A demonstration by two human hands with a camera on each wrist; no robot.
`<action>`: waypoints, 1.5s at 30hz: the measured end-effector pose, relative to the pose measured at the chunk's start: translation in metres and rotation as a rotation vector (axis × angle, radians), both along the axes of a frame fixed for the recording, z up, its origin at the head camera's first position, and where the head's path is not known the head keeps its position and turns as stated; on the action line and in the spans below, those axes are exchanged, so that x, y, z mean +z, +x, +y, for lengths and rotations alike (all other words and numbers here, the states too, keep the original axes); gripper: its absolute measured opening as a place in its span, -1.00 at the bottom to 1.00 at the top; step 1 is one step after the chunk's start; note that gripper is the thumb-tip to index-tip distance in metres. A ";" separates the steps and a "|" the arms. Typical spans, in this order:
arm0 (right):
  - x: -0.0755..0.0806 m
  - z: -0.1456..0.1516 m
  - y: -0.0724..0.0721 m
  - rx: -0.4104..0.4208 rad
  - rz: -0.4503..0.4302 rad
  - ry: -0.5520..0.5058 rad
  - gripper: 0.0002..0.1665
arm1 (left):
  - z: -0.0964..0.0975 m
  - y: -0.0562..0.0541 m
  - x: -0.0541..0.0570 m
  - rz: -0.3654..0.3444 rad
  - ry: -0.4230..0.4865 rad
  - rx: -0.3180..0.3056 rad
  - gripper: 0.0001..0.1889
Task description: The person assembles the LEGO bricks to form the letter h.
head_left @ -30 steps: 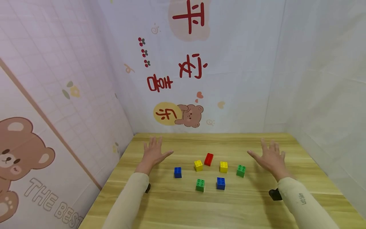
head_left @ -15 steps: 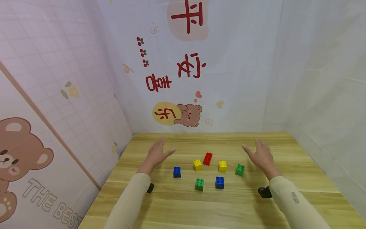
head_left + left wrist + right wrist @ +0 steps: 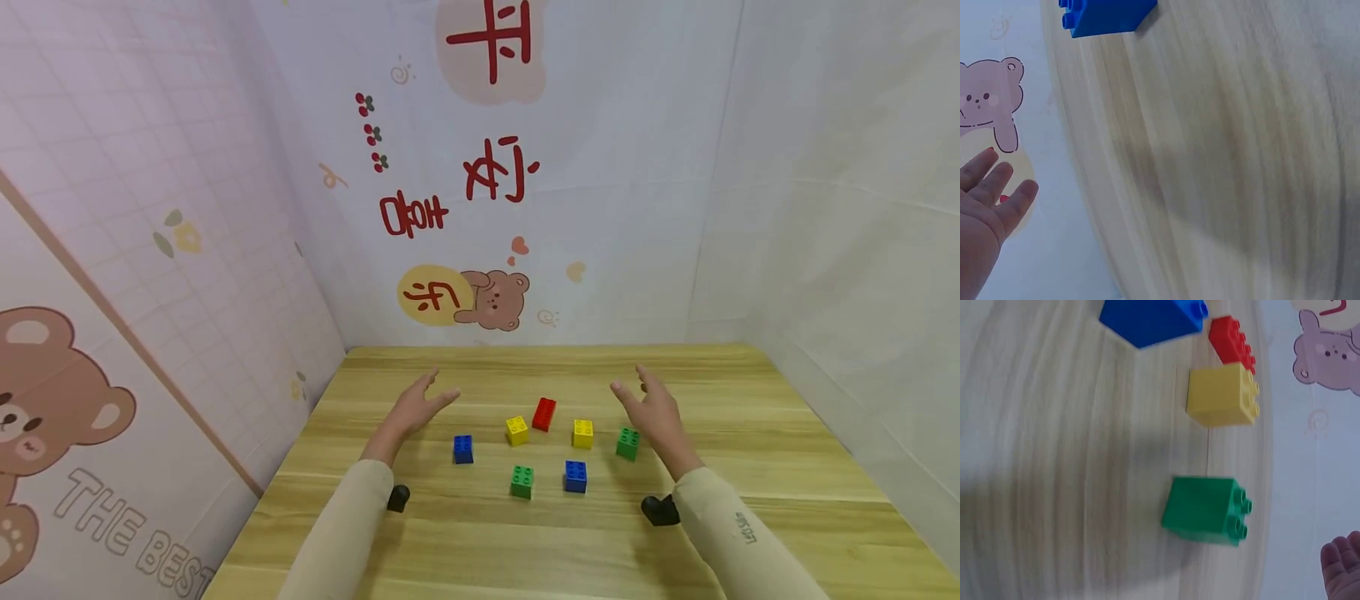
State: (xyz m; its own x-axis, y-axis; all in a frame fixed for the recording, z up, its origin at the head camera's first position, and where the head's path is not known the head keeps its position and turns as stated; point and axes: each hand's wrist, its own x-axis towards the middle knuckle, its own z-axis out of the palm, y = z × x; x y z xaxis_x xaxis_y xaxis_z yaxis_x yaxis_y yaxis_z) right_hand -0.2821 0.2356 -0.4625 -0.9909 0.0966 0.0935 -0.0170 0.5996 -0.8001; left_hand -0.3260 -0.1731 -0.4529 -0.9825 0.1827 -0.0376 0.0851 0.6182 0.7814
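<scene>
Left hand (image 3: 415, 408) and right hand (image 3: 654, 410) hover over wooden table (image 3: 480, 533), fingers straight and spread, palms turned inward, holding nothing. Seven bricks lie between hands. Landmark: red brick (image 3: 544, 413), farthest back. Yellow brick (image 3: 517, 430) just left-front of it, second yellow brick (image 3: 582, 433) just right-front. Blue brick (image 3: 463, 448) well left, nearest left hand. Green brick (image 3: 627, 442) well right, just beside right hand. Second green brick (image 3: 522, 481) and second blue brick (image 3: 575, 476) in front. Black wrist cameras (image 3: 660, 510) under both sleeves.
</scene>
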 end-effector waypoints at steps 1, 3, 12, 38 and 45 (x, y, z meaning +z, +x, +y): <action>-0.001 -0.004 0.001 -0.001 0.002 -0.017 0.02 | 0.000 0.001 -0.001 -0.008 0.018 0.001 -0.01; -0.003 -0.011 0.003 -0.001 0.011 -0.052 -0.01 | -0.002 0.003 -0.004 -0.019 0.045 -0.003 -0.02; -0.011 -0.042 0.009 -0.023 0.036 -0.136 -0.17 | -0.002 0.011 -0.017 -0.032 0.095 -0.012 -0.12; -0.033 -0.112 0.033 0.045 0.062 -0.217 -0.43 | -0.003 0.017 -0.041 -0.092 0.103 -0.075 -0.30; -0.043 -0.129 0.043 0.062 0.025 -0.250 -0.48 | -0.004 0.020 -0.047 -0.090 0.092 -0.084 -0.35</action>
State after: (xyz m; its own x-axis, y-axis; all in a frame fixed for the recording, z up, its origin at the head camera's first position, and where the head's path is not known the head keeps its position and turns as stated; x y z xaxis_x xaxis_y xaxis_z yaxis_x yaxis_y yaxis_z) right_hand -0.2390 0.1071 -0.5052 -0.9934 0.0588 0.0986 -0.0690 0.3803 -0.9223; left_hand -0.3058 -0.1774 -0.4996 -0.9570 0.2707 -0.1043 0.0604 0.5376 0.8410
